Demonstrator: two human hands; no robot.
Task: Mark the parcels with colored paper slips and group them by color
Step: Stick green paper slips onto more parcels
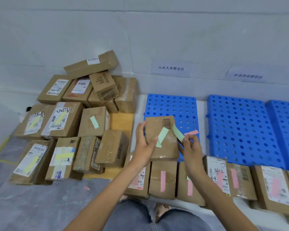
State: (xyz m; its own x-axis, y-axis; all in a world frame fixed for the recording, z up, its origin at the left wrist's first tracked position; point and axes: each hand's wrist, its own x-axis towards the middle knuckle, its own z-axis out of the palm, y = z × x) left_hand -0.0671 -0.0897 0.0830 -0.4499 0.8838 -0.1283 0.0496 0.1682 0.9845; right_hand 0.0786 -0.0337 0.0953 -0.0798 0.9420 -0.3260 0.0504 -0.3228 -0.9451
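Left hand fingers clamp the parcel, green slip at the thumb tip, right hand fingers pinch spare slips alongside (paper looks flimsy, pinch ends; box likely light, stiff).

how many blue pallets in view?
3. One blue pallet in the middle, a second to its right, a third at the right edge, cut off; more may lie beyond.

The grey sheeted floor is carrying a heap of brown cardboard parcels at centre left. Blue perforated plastic pallets are lying at right, with a row of pink-slipped brown parcels sitting below them. A loose pink paper slip is lying at lower centre.
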